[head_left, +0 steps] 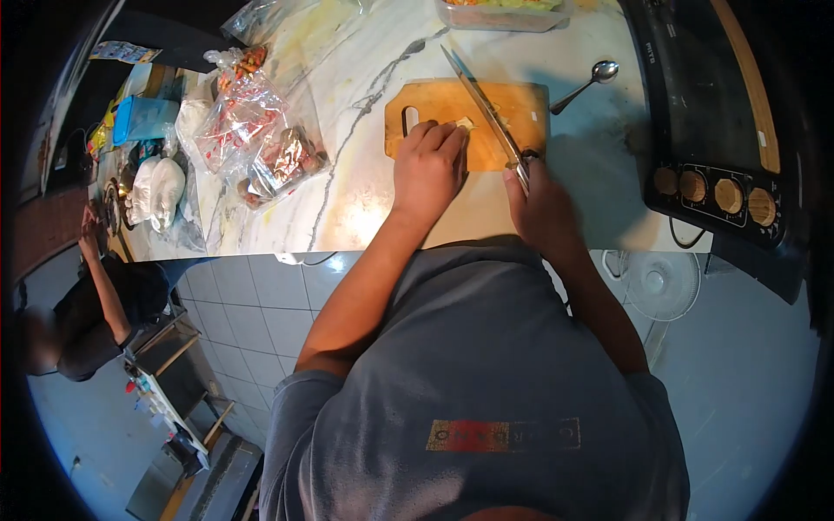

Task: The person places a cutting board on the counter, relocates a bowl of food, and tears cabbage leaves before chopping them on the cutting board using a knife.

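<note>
A wooden cutting board [417, 94] lies on the marble counter. My right hand [545, 204] is closed around the handle of a knife [486, 108], whose long blade points up and to the left across the board. On the board's left half, the curled fingers of my left hand [428, 169] press down beside small pale pieces of food [466, 123]. Whatever lies beneath those fingers is hidden. A few more pale bits show close to the blade.
A metal spoon [605, 72] lies right of the board, near a black stove [728, 195] with knobs. Plastic bags of food [252, 130] are at the left, a plastic container [504, 16] at the top. Another person [104, 304] is at the far left.
</note>
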